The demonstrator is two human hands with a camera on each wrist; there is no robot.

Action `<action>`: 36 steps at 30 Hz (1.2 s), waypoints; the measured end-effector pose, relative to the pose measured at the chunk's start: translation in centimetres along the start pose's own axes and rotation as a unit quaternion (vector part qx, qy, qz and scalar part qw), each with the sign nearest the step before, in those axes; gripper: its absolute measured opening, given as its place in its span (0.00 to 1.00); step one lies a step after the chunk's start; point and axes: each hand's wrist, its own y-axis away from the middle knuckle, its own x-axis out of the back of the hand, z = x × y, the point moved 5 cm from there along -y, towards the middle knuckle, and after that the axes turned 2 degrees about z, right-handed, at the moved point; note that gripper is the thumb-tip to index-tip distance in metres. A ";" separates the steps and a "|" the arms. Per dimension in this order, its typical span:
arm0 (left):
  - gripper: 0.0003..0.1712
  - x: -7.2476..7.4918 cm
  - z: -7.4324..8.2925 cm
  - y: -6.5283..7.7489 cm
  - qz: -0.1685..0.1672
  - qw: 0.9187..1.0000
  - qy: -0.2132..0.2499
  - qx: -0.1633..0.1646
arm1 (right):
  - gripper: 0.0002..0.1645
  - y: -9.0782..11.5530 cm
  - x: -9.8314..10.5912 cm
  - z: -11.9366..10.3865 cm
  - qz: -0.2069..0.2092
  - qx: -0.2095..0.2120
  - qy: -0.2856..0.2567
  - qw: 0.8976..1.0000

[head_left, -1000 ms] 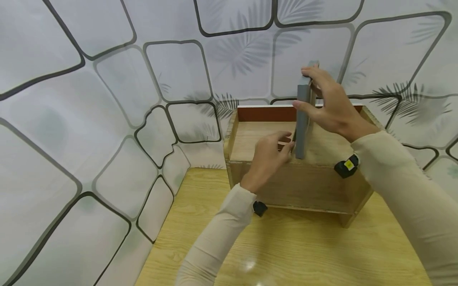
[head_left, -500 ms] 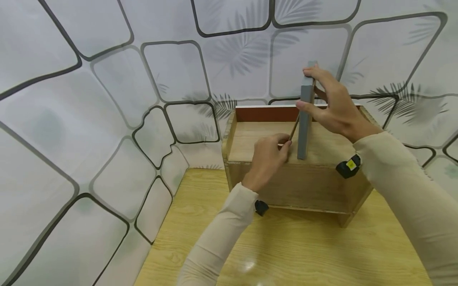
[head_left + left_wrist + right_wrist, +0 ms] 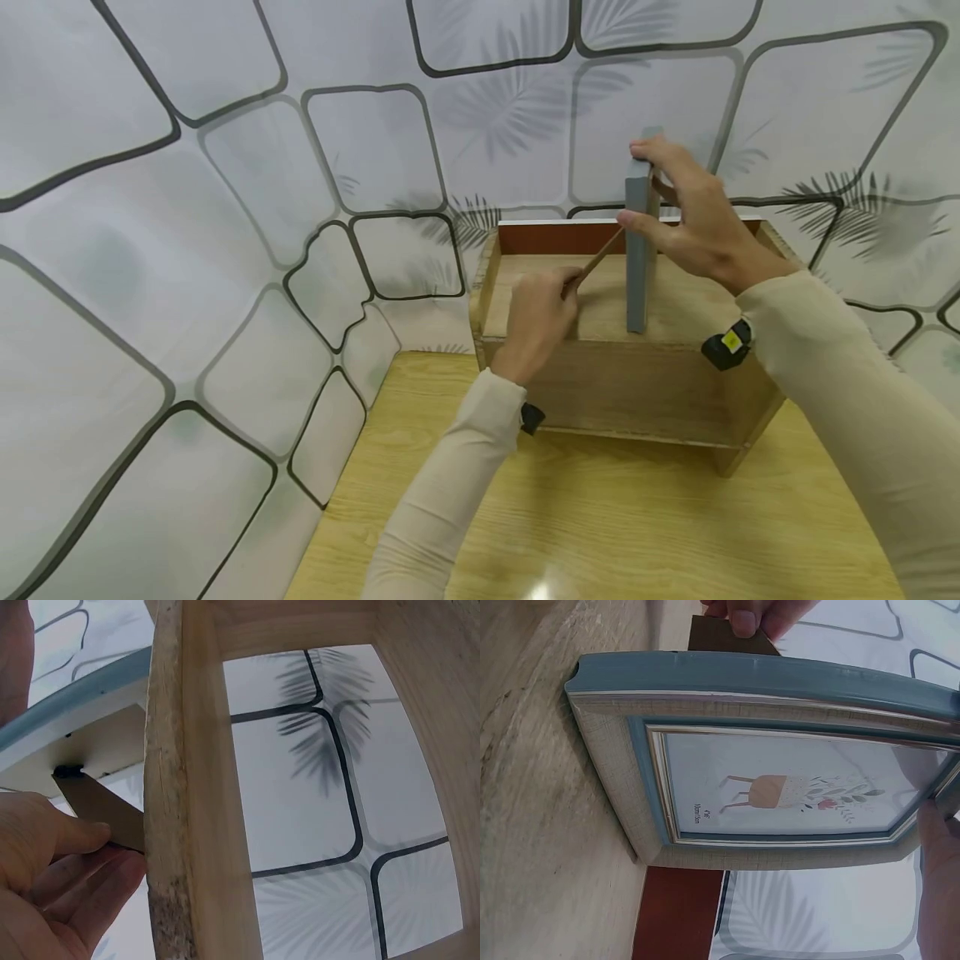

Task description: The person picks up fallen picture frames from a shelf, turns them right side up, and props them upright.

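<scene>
A picture frame (image 3: 637, 275) with blue-grey edges stands upright, edge-on to the head view, on top of a small wooden shelf (image 3: 645, 383). My right hand (image 3: 697, 218) grips its upper part, thumb on the near edge and fingers over the top. Pinched between the thumb and fingers of my left hand (image 3: 534, 321) is the flat brown stand leg (image 3: 97, 808), which slants out from the frame's back. Its black hinge (image 3: 69, 771) shows in the left wrist view. The frame's front holds a floral print (image 3: 780, 791), seen in the right wrist view.
The shelf has raised sides and a red-brown back strip (image 3: 558, 239). It stands on a wood-grain table (image 3: 600, 517) against a patterned wall (image 3: 495, 133). A wooden side edge (image 3: 166, 787) lies close beside my left hand.
My left hand has moved left, swinging the stand leg outward from the frame's back to a wider angle. The right hand keeps its grip, and the frame stays nearly in place.
</scene>
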 end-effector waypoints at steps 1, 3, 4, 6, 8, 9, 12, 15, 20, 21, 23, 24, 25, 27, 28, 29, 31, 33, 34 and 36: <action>0.09 0.1 -0.1 -0.1 0.004 1.000 -0.005 0.001 | 0.42 -0.1 -0.1 0.0 -0.002 -0.001 -0.001 1.000; 0.08 0.2 -0.3 -0.2 0.006 1.000 -0.007 0.004 | 0.42 -0.2 -0.2 -0.1 -0.006 -0.003 0.000 1.000; 0.08 0.2 -0.4 -0.2 0.006 1.000 -0.007 0.005 | 0.42 -0.2 -0.2 -0.1 -0.008 -0.003 0.000 1.000; 0.08 0.3 -0.5 -0.3 0.004 1.000 -0.005 0.010 | 0.42 -0.3 -0.4 -0.1 -0.012 -0.006 0.000 1.000; 0.08 0.3 -0.8 -0.3 -0.001 1.000 -0.004 0.015 | 0.42 -0.5 -0.6 -0.1 -0.016 -0.007 -0.002 1.000; 0.08 0.3 -0.9 -0.3 -0.002 1.000 -0.003 0.019 | 0.42 -0.6 -0.7 -0.2 -0.018 -0.007 -0.005 1.000; 0.08 0.3 -1.2 -0.2 -0.005 1.000 -0.001 0.026 | 0.42 -0.8 -1.2 -0.2 -0.024 -0.004 -0.013 1.000; 0.08 0.2 -1.5 -0.1 -0.009 0.999 -0.001 0.033 | 0.42 -1.1 -1.6 -0.4 -0.031 0.000 -0.026 0.999; 0.07 0.1 -1.6 0.1 -0.011 0.999 -0.001 0.037 | 0.42 -1.6 -2.3 -0.5 -0.039 0.001 -0.035 0.999; 0.07 0.1 -1.7 0.2 -0.011 0.999 0.000 0.037 | 0.42 -1.7 -2.4 -0.5 -0.041 0.001 -0.033 0.999; 0.07 0.0 -1.6 0.3 -0.009 0.999 0.005 0.037 | 0.42 -1.8 -2.6 -0.5 -0.042 0.002 -0.031 0.999; 0.07 0.0 -1.7 0.3 -0.009 0.999 0.007 0.038 | 0.42 -1.8 -2.7 -0.5 -0.043 0.002 -0.032 0.999; 0.07 -0.1 -1.7 0.3 -0.009 0.999 0.011 0.040 | 0.42 -1.9 -2.7 -0.5 -0.044 0.003 -0.032 0.999; 0.07 -0.2 -1.8 0.4 -0.010 0.999 0.013 0.043 | 0.42 -2.0 -2.9 -0.4 -0.045 0.002 -0.031 0.998; 0.07 -0.2 -1.8 0.4 -0.011 0.999 0.014 0.045 | 0.42 -2.0 -3.0 -0.4 -0.047 0.002 -0.030 0.998; 0.07 -0.2 -1.9 0.4 -0.012 0.999 0.016 0.046 | 0.42 -2.1 -3.1 -0.4 -0.048 0.002 -0.028 0.998; 0.07 -0.2 -1.9 0.4 -0.013 0.999 0.018 0.048 | 0.42 -2.1 -3.3 -0.3 -0.050 0.001 -0.023 0.998; 0.07 -0.3 -2.0 0.5 -0.015 0.998 0.021 0.050 | 0.42 -2.1 -3.4 -0.3 -0.054 -0.001 -0.020 0.998; 0.07 -0.3 -2.0 0.5 -0.015 0.998 0.022 0.051 | 0.42 -2.1 -3.5 -0.2 -0.055 -0.001 -0.019 0.998; 0.08 -0.3 -2.1 0.6 -0.015 0.998 0.022 0.052 | 0.42 -2.1 -3.6 -0.2 -0.057 -0.005 -0.019 0.998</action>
